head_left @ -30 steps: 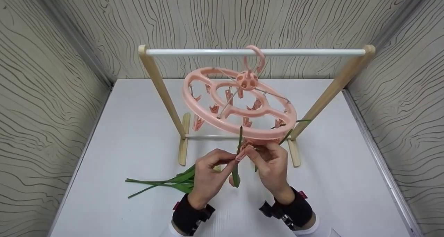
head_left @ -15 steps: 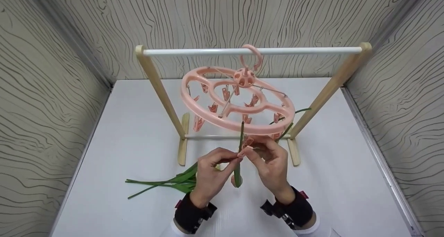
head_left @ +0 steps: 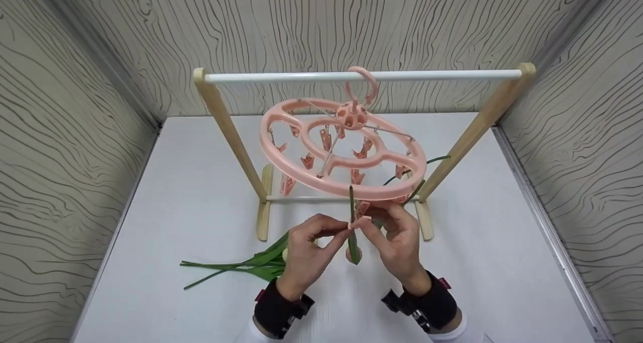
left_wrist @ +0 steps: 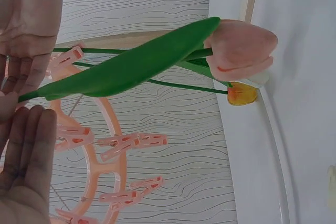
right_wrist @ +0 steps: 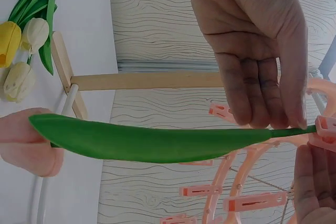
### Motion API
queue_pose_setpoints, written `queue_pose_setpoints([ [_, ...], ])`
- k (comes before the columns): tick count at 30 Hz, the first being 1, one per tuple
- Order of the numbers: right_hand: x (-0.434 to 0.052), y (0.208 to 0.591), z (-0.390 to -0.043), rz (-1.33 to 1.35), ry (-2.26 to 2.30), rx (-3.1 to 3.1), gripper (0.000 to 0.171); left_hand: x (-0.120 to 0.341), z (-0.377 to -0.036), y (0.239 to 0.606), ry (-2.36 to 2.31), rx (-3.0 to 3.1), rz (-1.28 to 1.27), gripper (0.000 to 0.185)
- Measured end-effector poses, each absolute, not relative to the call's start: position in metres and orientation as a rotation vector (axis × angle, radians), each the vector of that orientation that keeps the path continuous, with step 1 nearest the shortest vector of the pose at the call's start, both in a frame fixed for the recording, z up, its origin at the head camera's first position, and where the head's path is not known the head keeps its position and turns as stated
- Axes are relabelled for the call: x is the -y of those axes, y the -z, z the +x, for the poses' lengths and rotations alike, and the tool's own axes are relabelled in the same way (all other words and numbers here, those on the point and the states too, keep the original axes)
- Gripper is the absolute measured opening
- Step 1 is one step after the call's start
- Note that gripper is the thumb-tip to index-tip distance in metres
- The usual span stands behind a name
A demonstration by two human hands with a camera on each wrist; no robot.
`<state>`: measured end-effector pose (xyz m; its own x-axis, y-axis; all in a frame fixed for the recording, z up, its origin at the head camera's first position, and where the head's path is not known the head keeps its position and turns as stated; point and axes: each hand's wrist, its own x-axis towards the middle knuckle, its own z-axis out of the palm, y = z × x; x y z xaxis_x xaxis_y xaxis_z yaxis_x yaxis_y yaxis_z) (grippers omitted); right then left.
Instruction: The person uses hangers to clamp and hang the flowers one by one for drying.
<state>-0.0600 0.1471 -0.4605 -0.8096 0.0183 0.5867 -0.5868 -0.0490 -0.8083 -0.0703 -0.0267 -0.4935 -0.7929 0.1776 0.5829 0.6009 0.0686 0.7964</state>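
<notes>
**Two hands pinch a tulip under the peg ring**

Two hands meet low over the white surface (head_left: pixel 191 192), fingertips nearly touching. The left hand (head_left: pixel 307 250) has thumb and forefinger closed on the green stem of a tulip (head_left: pixel 353 232); the right hand (head_left: pixel 397 242) pinches the same stem just beside it, right at a peg (head_left: pixel 362 210). The stem stands nearly upright between the hands, its top reaching the near rim of the ring (head_left: pixel 343 149). In the left wrist view the pink bloom (left_wrist: pixel 239 48) and a long leaf (left_wrist: pixel 131 66) hang free of the palm; in the right wrist view that leaf (right_wrist: pixel 152 142) runs across to the right hand's fingertips (right_wrist: pixel 262 103). Whether the peg has bitten on the stem is hard to tell, since the fingers cover it.

Left of the hands, a bunch of tulips (head_left: pixel 251 265) lies flat on the surface, stems pointing left.

Beyond, the pink ring hangs tilted by its hook (head_left: pixel 364 84) from the white bar (head_left: pixel 281 77) of a wooden rack (head_left: pixel 228 127). Pegs dangle under the ring. Another green stem (head_left: pixel 419 169) pokes out at its right side.
</notes>
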Motion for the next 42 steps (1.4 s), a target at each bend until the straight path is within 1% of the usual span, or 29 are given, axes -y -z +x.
queue_pose_setpoints([
  [7, -0.156, 0.463, -0.062, 0.623, -1.912, 1.765, 0.026, 0.033, -0.069, 0.502, 1.759, 2.053, -0.751, 0.010],
  [11, -0.162, 0.464, -0.063, 0.612, -1.907, 1.740, 0.032, 0.039, -0.067, 0.509, 1.762, 2.080, -0.729, 0.011],
  [17, -0.171, 0.464, -0.065, 0.597, -1.894, 1.699, 0.035, 0.050, -0.063, 0.521, 1.766, 2.115, -0.673, 0.011],
  [26, -0.183, 0.466, -0.068, 0.613, -1.887, 1.641, 0.032, 0.063, -0.056, 0.536, 1.804, 2.136, -0.591, 0.014],
  [32, -0.191, 0.468, -0.072, 0.641, -1.902, 1.579, 0.035, 0.066, -0.053, 0.540, 1.815, 2.154, -0.551, 0.015],
  [42, -0.206, 0.469, -0.078, 0.585, -1.859, 1.543, 0.036, 0.069, -0.052, 0.543, 1.795, 2.185, -0.517, 0.016],
])
